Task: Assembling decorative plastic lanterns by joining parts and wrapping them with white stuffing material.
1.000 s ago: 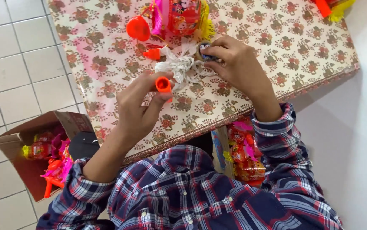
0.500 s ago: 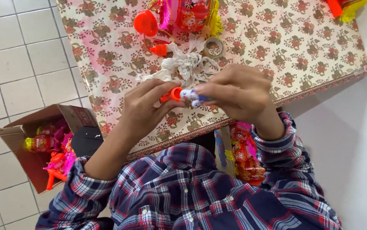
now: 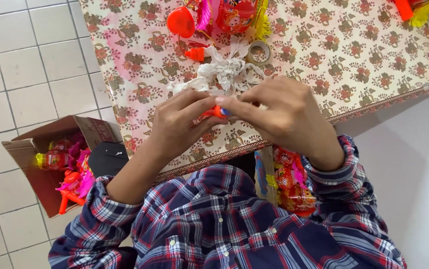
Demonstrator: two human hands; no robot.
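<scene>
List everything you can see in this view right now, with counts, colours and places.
small orange plastic piece: one, pinched between both hands
white crumpled plastic wrap: one heap, beyond the hands
tape roll: one, beige, right of the wrap
red and pink plastic toys: cluster, table's far edge
floral-patterned table: one, pink and cream
brown cardboard box: one, floor, left, holding bright toys
left hand: on the orange piece
right hand: on the orange piece

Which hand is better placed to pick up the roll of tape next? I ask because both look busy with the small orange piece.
Probably the right hand. It lies closer to the tape roll, which sits just beyond its fingers, and only pinches the orange piece at its tip. The left hand grips that piece from the other side, farther from the roll.
</scene>
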